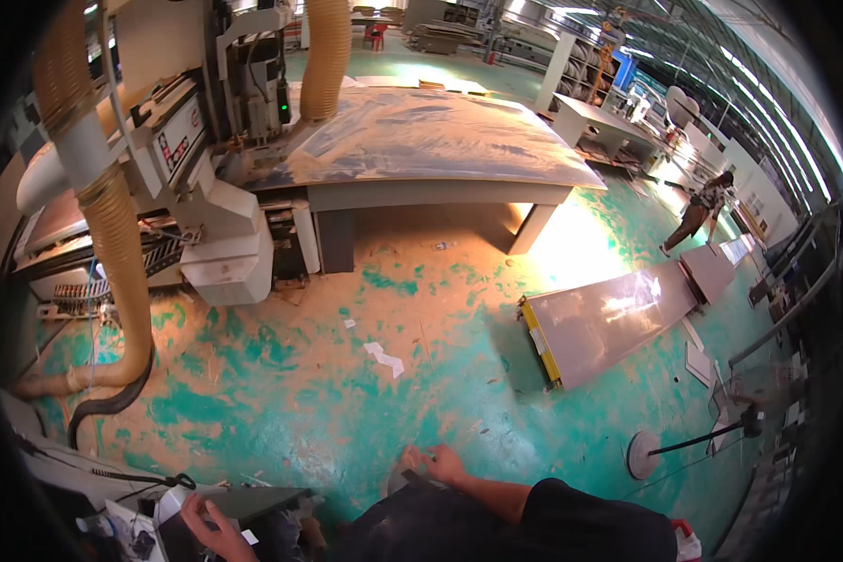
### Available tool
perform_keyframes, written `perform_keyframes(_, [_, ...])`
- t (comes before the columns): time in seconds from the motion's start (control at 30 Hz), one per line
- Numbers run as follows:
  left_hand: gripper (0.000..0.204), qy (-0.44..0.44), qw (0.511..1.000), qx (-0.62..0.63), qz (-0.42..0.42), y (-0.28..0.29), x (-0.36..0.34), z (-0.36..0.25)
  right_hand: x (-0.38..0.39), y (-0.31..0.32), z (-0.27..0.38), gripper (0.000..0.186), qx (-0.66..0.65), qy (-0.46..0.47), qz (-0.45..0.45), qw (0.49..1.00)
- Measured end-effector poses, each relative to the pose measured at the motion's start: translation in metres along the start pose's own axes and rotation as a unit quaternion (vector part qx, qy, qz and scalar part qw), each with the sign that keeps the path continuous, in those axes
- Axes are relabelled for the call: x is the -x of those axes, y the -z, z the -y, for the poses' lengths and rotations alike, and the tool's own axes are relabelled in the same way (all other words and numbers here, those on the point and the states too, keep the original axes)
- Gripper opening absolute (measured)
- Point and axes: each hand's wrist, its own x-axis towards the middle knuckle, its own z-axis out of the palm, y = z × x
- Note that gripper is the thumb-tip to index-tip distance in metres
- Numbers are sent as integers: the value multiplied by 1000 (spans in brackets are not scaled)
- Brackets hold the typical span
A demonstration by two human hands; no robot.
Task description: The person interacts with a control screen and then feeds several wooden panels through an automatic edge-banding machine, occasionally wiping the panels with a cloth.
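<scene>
At the lower left, my left hand is open, its fingers loosely bent beside a white object at a dark desk surface with cables. My right hand is out over my dark-clothed body at the bottom centre, fingers closed; what they hold, if anything, is too small to tell.
A dusty machine table, gantry and yellow hose stand ahead. A long brown panel on a low trolley lies at right, near a round-based stand. Another person is at the back right. Scraps lie on the sawdusty floor.
</scene>
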Motion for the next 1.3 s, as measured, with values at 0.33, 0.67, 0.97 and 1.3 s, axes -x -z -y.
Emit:
perform_keyframes(0.33, [21,220,932,153,242,-314,-14,94,-157,119,-107,54,-60,-104,-59,991])
perform_keyframes(0.67, [15,266,836,298,377,-555,-142,-31,-276,154,-205,51,-206,-332,0,920])
perform_keyframes(0.97, [11,11,861,182,474,-909,-231,-433,-335,236,-232,37,-524,-476,-148,691])
perform_keyframes(1.3, [15,-132,745,225,614,-1164,-86,-853,-459,317,-305,29,-472,-471,-70,742])
